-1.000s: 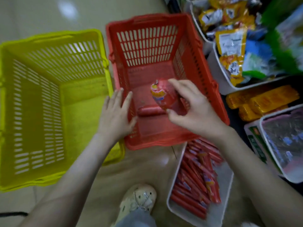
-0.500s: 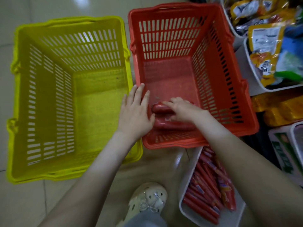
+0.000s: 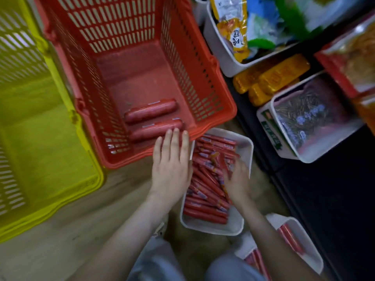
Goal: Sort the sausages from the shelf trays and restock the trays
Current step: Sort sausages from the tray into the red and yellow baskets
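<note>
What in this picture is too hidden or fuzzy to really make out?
Head view:
- The right hand in the sausage tray is motion-blurred, so whether it grips a sausage is unclear.
- The second tray is partly behind the right arm; its contents are mostly hidden.
- The yellow basket is cut off by the left edge.
- Print on the two sausages in the red basket is too small to read.

left hand [image 3: 171, 165]: we see it bare, with short nails.
right hand [image 3: 237, 183]: bare as well, though blurred for us.
forearms [image 3: 129, 230]: we see both uncovered down to the frame's edge.
trousers [image 3: 152, 264]: we make out pale grey-blue cloth over both knees.
shoe [image 3: 160, 230]: we catch only a pale sliver, its detail unclear.
</note>
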`<state>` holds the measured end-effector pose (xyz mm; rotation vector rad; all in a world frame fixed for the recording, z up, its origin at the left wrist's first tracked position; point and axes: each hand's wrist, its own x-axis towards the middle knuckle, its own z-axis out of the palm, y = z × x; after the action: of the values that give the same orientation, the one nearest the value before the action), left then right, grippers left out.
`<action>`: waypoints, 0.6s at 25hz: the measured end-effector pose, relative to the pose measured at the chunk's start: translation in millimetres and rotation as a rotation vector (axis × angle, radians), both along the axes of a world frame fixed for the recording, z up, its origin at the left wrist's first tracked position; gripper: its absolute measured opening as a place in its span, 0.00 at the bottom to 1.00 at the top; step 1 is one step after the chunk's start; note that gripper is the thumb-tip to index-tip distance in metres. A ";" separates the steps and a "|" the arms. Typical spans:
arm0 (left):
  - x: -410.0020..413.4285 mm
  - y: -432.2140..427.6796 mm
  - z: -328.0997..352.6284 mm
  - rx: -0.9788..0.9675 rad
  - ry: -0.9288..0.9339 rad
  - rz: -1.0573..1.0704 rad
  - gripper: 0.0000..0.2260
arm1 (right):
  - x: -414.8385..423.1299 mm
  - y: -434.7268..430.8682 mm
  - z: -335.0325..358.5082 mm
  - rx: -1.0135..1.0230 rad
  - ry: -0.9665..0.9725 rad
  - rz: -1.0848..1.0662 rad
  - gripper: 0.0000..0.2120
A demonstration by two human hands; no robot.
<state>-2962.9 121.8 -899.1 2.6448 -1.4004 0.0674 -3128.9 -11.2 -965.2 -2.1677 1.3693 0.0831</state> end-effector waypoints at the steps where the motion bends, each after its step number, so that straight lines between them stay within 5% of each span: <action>1: 2.5 1.7 -4.3 0.006 -0.047 -0.007 0.33 | -4.8 -0.4 -10.9 0.050 0.062 0.003 0.19; 6: 10.8 6.2 -20.7 0.025 -0.178 -0.079 0.37 | 10.1 -3.4 -14.7 0.025 0.060 0.051 0.11; 12: 10.3 5.6 -24.6 -0.064 -0.211 -0.066 0.32 | 16.1 -3.3 -29.7 0.309 0.142 -0.049 0.48; 15: 11.6 7.0 -24.5 -0.041 -0.213 -0.075 0.33 | 4.6 -4.7 -44.2 0.300 0.145 -0.116 0.42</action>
<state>-2951.2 128.9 -923.6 2.6119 -1.5408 0.3757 -3124.3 -16.0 -1009.4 -1.8602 1.4565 0.3825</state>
